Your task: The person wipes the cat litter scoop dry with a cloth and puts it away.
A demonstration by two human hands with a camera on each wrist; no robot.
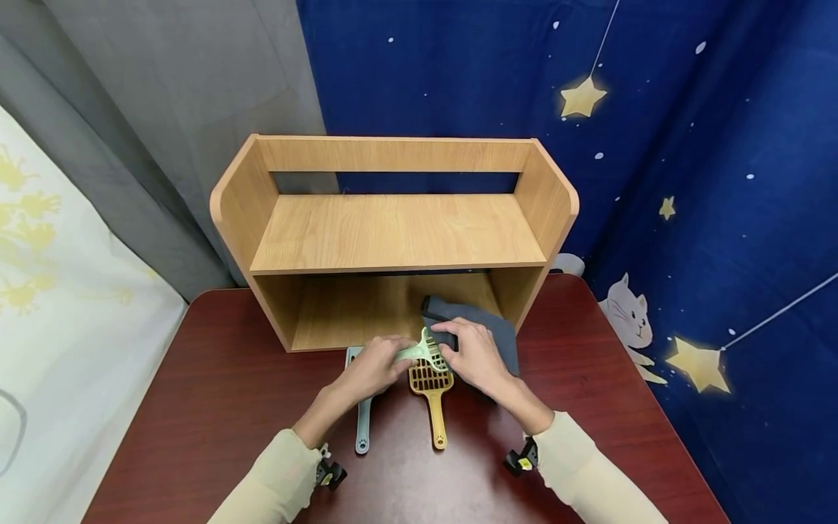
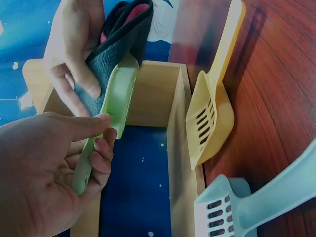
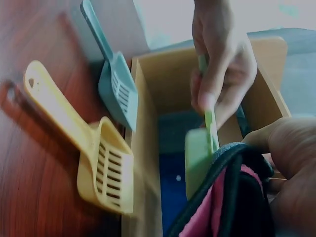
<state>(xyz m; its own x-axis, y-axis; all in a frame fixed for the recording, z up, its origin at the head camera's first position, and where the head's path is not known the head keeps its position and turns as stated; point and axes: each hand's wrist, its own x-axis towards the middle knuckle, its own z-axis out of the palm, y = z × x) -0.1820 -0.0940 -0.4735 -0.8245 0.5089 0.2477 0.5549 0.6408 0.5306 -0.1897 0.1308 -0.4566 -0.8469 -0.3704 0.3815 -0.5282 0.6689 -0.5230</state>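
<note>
My left hand (image 1: 374, 366) grips the handle of a light green slotted litter scoop (image 2: 121, 94), thumb on top and fingers curled beneath. With my right hand (image 1: 474, 354) I hold a dark grey cloth (image 1: 499, 336), whose pink inner side shows in the right wrist view. The cloth is folded over and meets the head of the green scoop. A yellow litter scoop (image 1: 437, 418) lies on the table just below the hands, handle toward me. Left of it lies a blue-grey litter scoop (image 1: 363, 429), partly hidden behind my left hand in the head view.
A two-level wooden shelf (image 1: 399, 229) stands at the back of the dark red table (image 1: 216, 407), directly beyond the hands. Part of the cloth overlaps its lower compartment in the head view. Grey and blue starry curtains (image 1: 458, 65) hang behind.
</note>
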